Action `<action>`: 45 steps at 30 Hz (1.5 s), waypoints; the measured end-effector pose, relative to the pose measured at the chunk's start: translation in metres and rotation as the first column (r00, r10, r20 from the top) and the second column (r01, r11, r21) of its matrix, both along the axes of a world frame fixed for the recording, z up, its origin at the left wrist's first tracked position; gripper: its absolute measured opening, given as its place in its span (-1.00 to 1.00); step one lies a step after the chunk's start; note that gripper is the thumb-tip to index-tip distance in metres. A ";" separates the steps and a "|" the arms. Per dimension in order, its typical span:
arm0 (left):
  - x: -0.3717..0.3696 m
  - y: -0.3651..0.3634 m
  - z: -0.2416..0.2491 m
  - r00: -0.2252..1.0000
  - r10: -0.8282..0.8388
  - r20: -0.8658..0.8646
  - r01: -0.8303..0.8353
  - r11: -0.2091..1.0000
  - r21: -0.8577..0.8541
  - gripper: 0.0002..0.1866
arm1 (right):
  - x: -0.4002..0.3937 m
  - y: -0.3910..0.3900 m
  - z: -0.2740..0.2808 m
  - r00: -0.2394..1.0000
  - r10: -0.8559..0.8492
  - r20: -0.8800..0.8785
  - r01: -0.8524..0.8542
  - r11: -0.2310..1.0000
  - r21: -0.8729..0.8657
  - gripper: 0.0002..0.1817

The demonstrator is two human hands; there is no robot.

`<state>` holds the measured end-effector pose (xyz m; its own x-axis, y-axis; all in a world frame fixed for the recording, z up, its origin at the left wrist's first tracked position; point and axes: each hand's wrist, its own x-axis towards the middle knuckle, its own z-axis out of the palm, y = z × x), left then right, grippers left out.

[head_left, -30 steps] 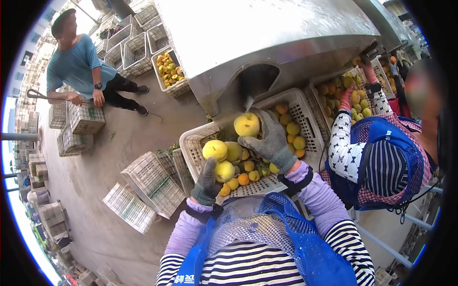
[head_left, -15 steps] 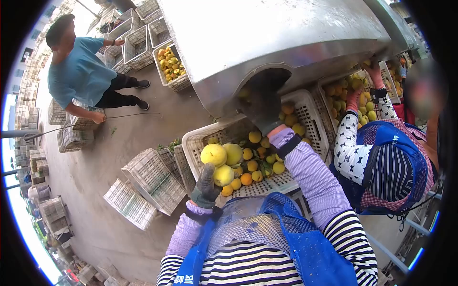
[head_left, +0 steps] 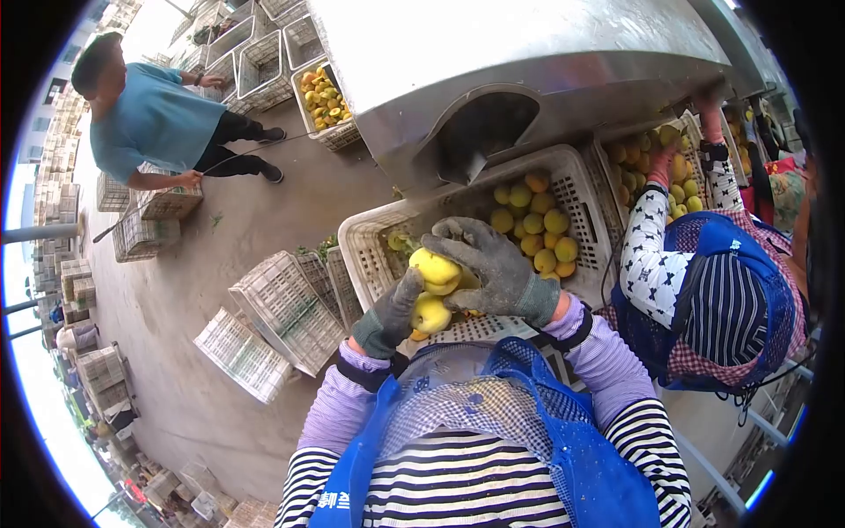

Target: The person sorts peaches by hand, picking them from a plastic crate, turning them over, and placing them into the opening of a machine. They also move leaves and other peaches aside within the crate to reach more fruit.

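My left hand [head_left: 392, 317], in a grey glove with a dark green cuff, is closed around several yellow peaches [head_left: 430, 312] above the near left part of a white plastic crate [head_left: 370, 231]. From the right, my gloved right hand [head_left: 493, 271] curves its fingers over the same peaches, with its palm partly covering them. More yellow and orange peaches [head_left: 539, 224] lie in the crate, mostly on its right side. A green sprig [head_left: 400, 240] shows beyond my fingers.
A metal machine [head_left: 546, 53] with a dark round opening [head_left: 488, 132] overhangs the crate. At right a co-worker [head_left: 713, 299] handles peaches in another crate. A person in a blue shirt [head_left: 158, 114] stands at left holding a thin rod. Crates [head_left: 286, 308] lean on the floor.
My right hand has come out of the machine's opening and down to the peaches in my left hand. The person at left has swung the rod; the co-worker's hands have shifted slightly.
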<state>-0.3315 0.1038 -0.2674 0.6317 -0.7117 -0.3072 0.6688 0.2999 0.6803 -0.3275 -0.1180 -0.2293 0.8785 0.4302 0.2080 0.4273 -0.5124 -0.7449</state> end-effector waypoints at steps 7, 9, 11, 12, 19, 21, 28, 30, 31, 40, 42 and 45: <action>0.007 0.005 -0.010 0.996 -0.073 -0.046 0.071 0.997 -0.040 -0.23 | -0.005 0.008 -0.009 0.994 -0.113 0.013 0.110 0.987 0.121 -0.18; 0.006 0.006 -0.011 0.997 -0.040 -0.061 0.038 0.999 -0.034 -0.27 | 0.001 0.009 -0.011 0.976 -0.218 0.018 0.213 0.967 0.136 -0.19; 0.006 0.007 -0.018 0.993 -0.022 -0.112 0.021 1.000 -0.010 -0.31 | 0.014 0.007 -0.012 0.920 -0.390 0.032 0.382 0.914 0.139 -0.22; 0.008 0.008 -0.016 0.998 -0.045 0.036 0.044 0.999 0.023 -0.33 | 0.023 0.006 -0.012 0.884 -0.457 0.099 0.456 0.889 0.035 -0.23; 0.017 0.014 -0.012 0.895 -0.071 0.440 0.006 0.989 0.148 -0.46 | 0.092 -0.014 -0.046 0.715 -0.544 0.438 0.665 0.723 -0.187 -0.41; 0.018 0.015 -0.018 0.841 -0.069 0.537 -0.034 0.983 0.179 -0.47 | 0.102 -0.014 -0.047 0.725 -0.536 0.432 0.656 0.729 -0.197 -0.43; 0.024 0.010 -0.013 0.914 0.151 -0.377 -0.242 0.948 -0.207 -0.42 | 0.136 -0.005 -0.049 0.727 -0.578 0.370 0.645 0.760 -0.080 -0.34; 0.021 0.002 -0.014 0.951 0.244 -0.192 -0.271 0.954 -0.127 -0.39 | 0.129 -0.011 -0.050 0.691 -0.614 0.381 0.704 0.691 -0.163 -0.27; 0.019 0.000 -0.014 0.955 0.280 -0.097 -0.289 0.953 -0.088 -0.37 | 0.115 -0.011 -0.034 0.766 -0.559 0.317 0.622 0.770 -0.144 -0.23; 0.008 0.006 0.006 0.978 0.113 -0.175 -0.147 0.970 -0.194 -0.22 | -0.011 -0.005 -0.029 0.957 -0.142 -0.252 0.140 0.990 -0.027 -0.15; 0.010 0.010 0.021 0.970 0.075 -0.232 -0.116 0.978 -0.171 -0.23 | -0.005 -0.018 -0.035 0.784 0.031 -0.620 0.262 0.889 0.375 -0.16; 0.006 0.026 0.020 0.965 0.076 -0.252 -0.115 0.983 -0.146 -0.28 | -0.015 -0.028 -0.035 0.694 0.255 -0.674 0.323 0.726 0.607 -0.31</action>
<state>-0.3252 0.1299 -0.2472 0.6186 -0.7036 -0.3496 0.7718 0.4607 0.4383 -0.3425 -0.1458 -0.2639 0.8823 0.4031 -0.2429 -0.3486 0.2132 -0.9127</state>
